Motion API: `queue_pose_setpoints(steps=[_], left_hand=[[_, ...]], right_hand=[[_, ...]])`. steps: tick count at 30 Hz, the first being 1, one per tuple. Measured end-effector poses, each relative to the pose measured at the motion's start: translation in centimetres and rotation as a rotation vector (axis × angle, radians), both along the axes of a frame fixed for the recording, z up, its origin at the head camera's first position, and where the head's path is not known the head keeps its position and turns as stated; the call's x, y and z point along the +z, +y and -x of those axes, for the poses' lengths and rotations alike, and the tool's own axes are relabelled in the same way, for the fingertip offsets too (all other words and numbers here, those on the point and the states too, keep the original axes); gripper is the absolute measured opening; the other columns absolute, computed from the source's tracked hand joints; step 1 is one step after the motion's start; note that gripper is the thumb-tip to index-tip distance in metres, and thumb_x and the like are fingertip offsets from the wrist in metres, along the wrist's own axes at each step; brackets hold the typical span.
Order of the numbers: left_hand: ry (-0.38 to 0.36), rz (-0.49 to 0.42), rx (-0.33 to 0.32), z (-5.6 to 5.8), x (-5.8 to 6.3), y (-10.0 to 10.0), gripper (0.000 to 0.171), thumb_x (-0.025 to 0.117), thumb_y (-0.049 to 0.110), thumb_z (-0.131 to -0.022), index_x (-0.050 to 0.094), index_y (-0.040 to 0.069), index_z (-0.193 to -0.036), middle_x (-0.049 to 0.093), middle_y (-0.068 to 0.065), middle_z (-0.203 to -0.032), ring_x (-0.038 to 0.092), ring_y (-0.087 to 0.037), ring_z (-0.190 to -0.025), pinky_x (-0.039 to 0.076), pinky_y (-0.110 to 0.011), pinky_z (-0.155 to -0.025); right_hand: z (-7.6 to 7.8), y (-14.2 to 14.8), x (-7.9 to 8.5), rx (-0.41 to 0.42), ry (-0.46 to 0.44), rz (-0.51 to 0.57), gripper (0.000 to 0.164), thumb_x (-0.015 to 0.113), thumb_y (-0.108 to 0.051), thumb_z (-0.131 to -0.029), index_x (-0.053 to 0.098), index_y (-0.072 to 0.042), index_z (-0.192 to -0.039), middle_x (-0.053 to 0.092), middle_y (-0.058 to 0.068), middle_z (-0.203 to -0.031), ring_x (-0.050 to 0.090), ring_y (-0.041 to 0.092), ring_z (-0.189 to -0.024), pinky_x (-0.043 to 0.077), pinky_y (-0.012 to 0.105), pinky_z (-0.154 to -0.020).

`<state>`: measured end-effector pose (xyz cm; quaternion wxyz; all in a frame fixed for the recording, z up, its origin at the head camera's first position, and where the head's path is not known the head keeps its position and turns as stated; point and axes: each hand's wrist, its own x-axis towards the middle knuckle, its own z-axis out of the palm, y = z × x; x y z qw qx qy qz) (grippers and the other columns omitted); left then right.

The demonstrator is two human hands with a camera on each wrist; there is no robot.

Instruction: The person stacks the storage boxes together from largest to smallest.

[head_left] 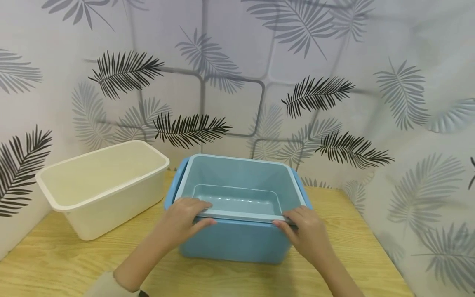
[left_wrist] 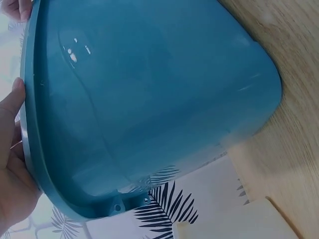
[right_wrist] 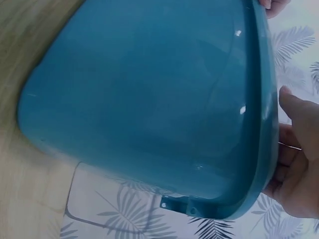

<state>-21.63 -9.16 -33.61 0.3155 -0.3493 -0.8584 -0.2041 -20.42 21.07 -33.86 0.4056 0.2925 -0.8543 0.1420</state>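
A grey-blue plastic bin [head_left: 241,170] sits nested inside a larger blue bin [head_left: 233,241] on the table. The inner bin's pale rim shows above the outer one, whose edges stick out at both sides. My left hand [head_left: 182,218] grips the front rim near its left corner, fingers over the top and thumb in front. At the right end of that rim, my right hand [head_left: 308,231] holds on the same way. Both wrist views look at the outer bin's smooth front wall [left_wrist: 149,89], with thumbs at its rim [right_wrist: 269,124]. Fingers inside are partly hidden.
A cream rectangular bin [head_left: 115,210] stands to the left, with nothing in it. The wood-grain table [head_left: 334,255] runs back to a leaf-patterned curtain [head_left: 230,103], which also hangs along the right side.
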Motion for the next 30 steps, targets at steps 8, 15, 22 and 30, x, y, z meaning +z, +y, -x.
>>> queue_pose_setpoints(steps=[8,15,22,30], left_hand=[[0.145,-0.129,-0.069,-0.2,-0.2,-1.7,0.049,0.059,0.046,-0.086,0.066,0.002,-0.106,0.066,-0.01,-0.104,0.062,-0.027,-0.098,0.051,-0.042,-0.081],[0.243,-0.135,0.088,-0.5,-0.5,-5.7,0.068,0.037,0.059,-0.09,0.064,-0.001,-0.109,0.063,-0.018,-0.109,0.061,-0.036,-0.095,0.048,-0.05,-0.075],[0.258,-0.065,0.226,-0.7,-1.3,-10.4,0.076,0.032,0.063,-0.091,0.061,-0.004,-0.112,0.061,-0.021,-0.112,0.058,-0.041,-0.098,0.044,-0.056,-0.079],[0.263,-0.025,0.345,-1.1,-2.2,-14.3,0.083,0.024,0.067,-0.09,0.059,-0.005,-0.112,0.059,-0.023,-0.114,0.055,-0.041,-0.1,0.042,-0.058,-0.076]], right_hand=[[0.1,-1.6,0.7,0.074,0.03,0.063,0.022,0.069,-0.029,-0.082,0.069,-0.007,-0.082,0.067,0.002,-0.08,0.06,0.017,-0.078,0.05,0.033,-0.069],[0.3,-5.9,1.0,0.202,0.091,0.111,0.047,0.044,-0.045,-0.095,0.064,-0.004,-0.101,0.064,0.011,-0.104,0.058,0.028,-0.101,0.046,0.043,-0.087],[0.2,-11.7,-0.1,0.268,0.122,0.042,0.057,0.035,-0.046,-0.097,0.054,0.002,-0.121,0.057,0.017,-0.122,0.052,0.033,-0.116,0.045,0.046,-0.095],[0.0,-16.6,-0.8,0.295,0.135,-0.05,0.056,0.037,-0.044,-0.098,0.047,0.001,-0.129,0.052,0.015,-0.13,0.046,0.031,-0.125,0.04,0.043,-0.103]])
